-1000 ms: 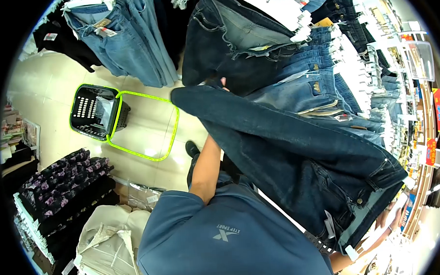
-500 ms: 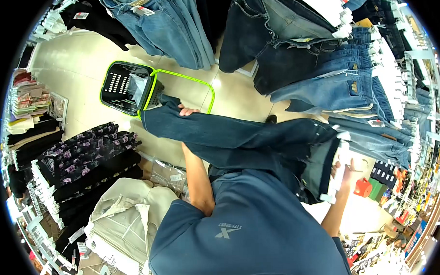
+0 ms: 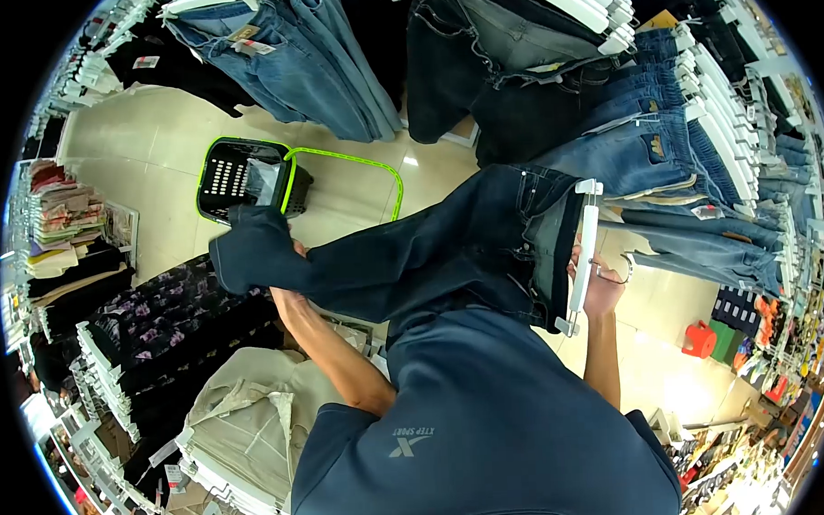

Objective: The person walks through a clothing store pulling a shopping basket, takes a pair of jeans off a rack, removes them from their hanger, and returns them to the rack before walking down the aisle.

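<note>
Dark blue jeans (image 3: 457, 238) stretch sideways in front of my chest. Their waist, at the right, hangs from a white clip hanger (image 3: 589, 247). My right hand (image 3: 604, 285) is closed on this hanger near its middle. At the other end, my left hand (image 3: 291, 293) grips the jeans' lower leg, and the fabric partly hides it. The leg end flops over beyond that hand, close to a black basket (image 3: 202, 178) with a green rim and long green handle standing on the floor.
Light blue jeans (image 3: 310, 70) and black jeans (image 3: 451, 74) hang ahead. More jeans (image 3: 644, 149) line a rack at the right. Floral trousers (image 3: 169, 311) and beige trousers (image 3: 244, 399) hang at the lower left. A red container (image 3: 699, 340) sits on the floor at the right.
The jeans have swung from a diagonal to a more level position and drawn in. My left hand has moved left and down; my right hand has come up into clear view with the hanger.
</note>
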Tool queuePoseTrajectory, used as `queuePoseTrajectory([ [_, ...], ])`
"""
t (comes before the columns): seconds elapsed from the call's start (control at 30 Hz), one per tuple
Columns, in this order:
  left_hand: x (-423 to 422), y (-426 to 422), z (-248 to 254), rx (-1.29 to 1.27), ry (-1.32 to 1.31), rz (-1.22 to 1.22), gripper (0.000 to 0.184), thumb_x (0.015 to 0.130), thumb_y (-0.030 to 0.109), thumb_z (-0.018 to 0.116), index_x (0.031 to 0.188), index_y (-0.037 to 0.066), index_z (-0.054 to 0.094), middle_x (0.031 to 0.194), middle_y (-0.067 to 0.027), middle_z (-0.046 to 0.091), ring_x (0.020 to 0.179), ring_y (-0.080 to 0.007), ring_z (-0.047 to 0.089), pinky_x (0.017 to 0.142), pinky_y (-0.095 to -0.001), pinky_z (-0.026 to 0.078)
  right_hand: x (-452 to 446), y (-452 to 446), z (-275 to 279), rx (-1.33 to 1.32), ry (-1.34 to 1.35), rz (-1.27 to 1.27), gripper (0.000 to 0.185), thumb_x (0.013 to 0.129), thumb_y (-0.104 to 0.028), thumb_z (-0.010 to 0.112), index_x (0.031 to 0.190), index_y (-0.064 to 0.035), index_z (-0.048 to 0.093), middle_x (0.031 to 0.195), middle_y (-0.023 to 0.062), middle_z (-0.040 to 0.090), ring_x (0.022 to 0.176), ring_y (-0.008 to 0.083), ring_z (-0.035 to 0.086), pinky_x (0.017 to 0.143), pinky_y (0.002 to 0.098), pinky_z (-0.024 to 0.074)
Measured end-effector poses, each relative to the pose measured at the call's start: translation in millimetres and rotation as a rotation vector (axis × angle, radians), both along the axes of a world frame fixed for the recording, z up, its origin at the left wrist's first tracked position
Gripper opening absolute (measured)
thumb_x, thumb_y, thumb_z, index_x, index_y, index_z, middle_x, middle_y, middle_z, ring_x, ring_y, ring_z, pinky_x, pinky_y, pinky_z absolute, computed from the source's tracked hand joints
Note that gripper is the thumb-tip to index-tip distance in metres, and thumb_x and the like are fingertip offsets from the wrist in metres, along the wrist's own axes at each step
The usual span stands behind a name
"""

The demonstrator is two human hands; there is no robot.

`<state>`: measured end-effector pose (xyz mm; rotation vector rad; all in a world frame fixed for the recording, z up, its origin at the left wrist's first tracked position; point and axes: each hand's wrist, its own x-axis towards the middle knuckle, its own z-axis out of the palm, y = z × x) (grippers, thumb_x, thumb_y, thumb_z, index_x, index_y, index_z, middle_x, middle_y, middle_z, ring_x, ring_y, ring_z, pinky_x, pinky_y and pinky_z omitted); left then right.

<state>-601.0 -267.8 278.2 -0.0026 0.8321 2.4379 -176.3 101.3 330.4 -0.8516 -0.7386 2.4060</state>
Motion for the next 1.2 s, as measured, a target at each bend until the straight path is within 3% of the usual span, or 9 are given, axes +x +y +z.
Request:
queuePoseTrajectory([
  [0.2,20,16,52,-0.84,0.285,-0.123,0.031,0.091,0.027,0.047,0.103,0.0,0.056,0.086,-0.0091,0.059,0.081,-0.0206,0.054,0.082,-0.0344,0.04,-19,-14,0,0.267,-0.126,0.013,0.066,0.065,-0.01,0.056,0.129,0.0024,0.043,0.12,0.0124,0.052,0.104,0.0175,0.054,0.093,0.0298,0.0418],
  [0.37,23,41,80,-1.556,0.676,-0.384,0.032,0.09,0.027,0.049,0.102,-0.002,0.056,0.088,-0.0109,0.059,0.083,-0.022,0.054,0.081,-0.0358,0.041,-35,-23,-5,0.534,-0.594,0.107,0.021,0.091,-0.024,0.055,0.098,-0.005,0.061,0.088,-0.0007,0.055,0.081,0.0096,0.043,0.076,0.0229,0.0347],
  [0.53,36,63,96,-1.481,0.821,-0.071,0.038,0.084,0.026,0.054,0.086,-0.012,0.05,0.078,-0.0313,0.053,0.073,-0.0419,0.051,0.068,-0.0421,0.042,-44,-19,-12,0.473,-0.589,0.117,0.024,0.096,-0.025,0.046,0.101,-0.0064,0.062,0.093,-0.0007,0.056,0.085,0.0101,0.044,0.081,0.0232,0.034],
  [0.67,41,75,97,-1.436,0.913,0.131,0.027,0.087,0.016,0.045,0.083,-0.008,0.055,0.075,-0.0278,0.055,0.074,-0.0455,0.051,0.067,-0.047,0.041,-68,-13,-3,0.256,-0.473,-0.003,0.034,0.098,-0.03,0.044,0.119,-0.0087,0.059,0.097,-0.0031,0.058,0.084,0.0079,0.046,0.077,0.0224,0.0365],
  [0.7,45,78,97,-1.507,1.144,0.213,0.018,0.083,0.006,0.043,0.077,-0.005,0.055,0.07,-0.0252,0.054,0.069,-0.045,0.051,0.061,-0.0482,0.04,-62,-5,-16,0.221,-0.408,0.115,0.054,0.097,-0.044,0.037,0.138,-0.0096,0.039,0.126,0.004,0.054,0.087,0.0103,0.054,0.076,0.0241,0.0421],
  [0.83,69,100,133,-1.542,1.446,-0.019,0.007,0.073,0.0,0.044,0.072,-0.002,0.051,0.064,-0.0219,0.055,0.063,-0.0416,0.054,0.055,-0.0462,0.043,-91,-9,5,0.041,0.002,0.093,0.06,0.095,-0.049,0.037,0.136,-0.0064,0.04,0.107,0.0001,0.051,0.064,0.0049,0.046,0.052,0.0158,0.0379],
  [0.97,79,123,144,-1.562,1.625,-0.355,0.012,0.077,0.011,0.055,0.073,0.0,0.052,0.061,-0.0201,0.057,0.061,-0.0398,0.057,0.057,-0.0461,0.046,-131,-3,-8,-0.165,0.731,0.203,0.067,0.091,-0.051,0.042,0.131,0.0035,0.041,0.126,0.0083,0.048,0.111,0.0172,0.046,0.095,0.0267,0.0377],
  [1.1,80,112,145,-1.706,1.318,-0.354,0.032,0.081,0.027,0.063,0.095,-0.002,0.059,0.067,-0.0258,0.059,0.067,-0.0436,0.058,0.06,-0.0486,0.046,-147,-9,37,0.145,0.385,-0.019,0.069,0.093,-0.051,0.04,0.131,0.0059,0.038,0.133,0.0153,0.043,0.133,0.0305,0.027,0.11,0.0371,0.0192],
  [1.2,88,102,140,-1.687,1.114,-0.161,0.03,0.081,0.029,0.061,0.093,0.001,0.06,0.065,-0.0257,0.059,0.063,-0.0447,0.058,0.061,-0.0492,0.047,-135,-4,49,0.15,0.31,-0.055,0.069,0.093,-0.052,0.037,0.132,0.0053,0.037,0.133,0.0111,0.044,0.131,0.0311,0.029,0.109,0.0375,0.0215],
])
